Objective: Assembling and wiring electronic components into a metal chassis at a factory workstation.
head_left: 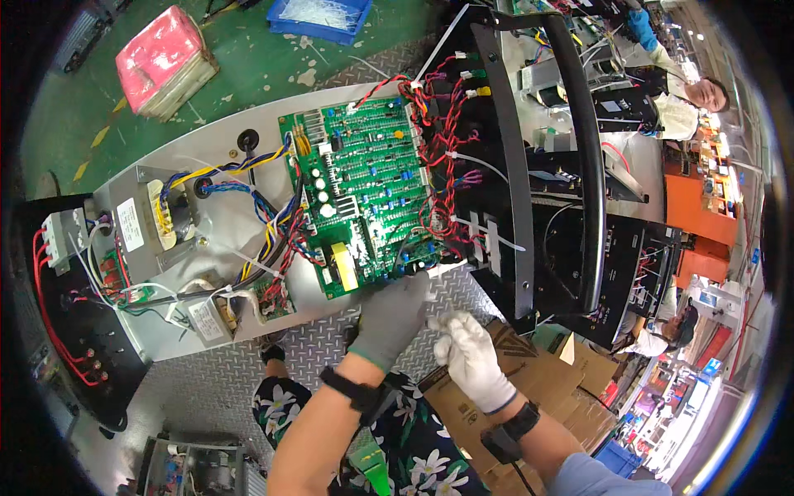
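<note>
A large green circuit board, crowded with components, is mounted on a pale metal chassis. My left hand, in a grey glove, reaches to the board's lower right corner. Its fingertips are bent against a small upright board with blue parts; what they grip is hidden. Just right of it, off the board, my right hand in a white glove has its fingers curled together. Whether something small is pinched there cannot be made out. Red twisted wires run from the board's right side to a black panel.
A black bar handle stands out from the panel. Coloured wires and a transformer fill the chassis's left part. Cardboard lies at lower right. A pink-topped stack and blue bin sit on the floor. Another person works far right.
</note>
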### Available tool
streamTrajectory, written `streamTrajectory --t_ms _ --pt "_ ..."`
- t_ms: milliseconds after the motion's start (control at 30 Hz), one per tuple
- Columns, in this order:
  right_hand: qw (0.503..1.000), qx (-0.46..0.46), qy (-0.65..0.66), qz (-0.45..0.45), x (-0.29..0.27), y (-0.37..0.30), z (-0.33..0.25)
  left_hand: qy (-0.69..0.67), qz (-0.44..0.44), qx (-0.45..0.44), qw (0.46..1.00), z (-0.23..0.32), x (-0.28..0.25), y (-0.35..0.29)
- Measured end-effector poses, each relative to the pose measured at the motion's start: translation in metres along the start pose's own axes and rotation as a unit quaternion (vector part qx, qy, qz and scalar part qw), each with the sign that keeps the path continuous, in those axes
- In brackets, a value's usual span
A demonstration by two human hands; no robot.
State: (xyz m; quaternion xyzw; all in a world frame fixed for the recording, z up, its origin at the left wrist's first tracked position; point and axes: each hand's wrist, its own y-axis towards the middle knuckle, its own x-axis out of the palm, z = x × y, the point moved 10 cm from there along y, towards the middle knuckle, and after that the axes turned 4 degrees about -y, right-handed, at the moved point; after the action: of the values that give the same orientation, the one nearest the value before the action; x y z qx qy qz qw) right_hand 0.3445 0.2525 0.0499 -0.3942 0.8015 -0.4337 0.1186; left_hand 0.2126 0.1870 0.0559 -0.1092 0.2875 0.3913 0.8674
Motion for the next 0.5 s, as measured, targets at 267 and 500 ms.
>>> streamTrajectory --t_ms 267,500 --pt "0.983 0.144 -0.064 0.090 -0.034 -0.051 0.066 -0.082 0.088 -0.183 0.976 -0.014 -0.066 0.013" --pt "0.986 0.098 -0.133 -0.013 0.009 -0.037 0.047 -0.139 0.092 -0.171 0.971 -0.007 -0.044 0.009"
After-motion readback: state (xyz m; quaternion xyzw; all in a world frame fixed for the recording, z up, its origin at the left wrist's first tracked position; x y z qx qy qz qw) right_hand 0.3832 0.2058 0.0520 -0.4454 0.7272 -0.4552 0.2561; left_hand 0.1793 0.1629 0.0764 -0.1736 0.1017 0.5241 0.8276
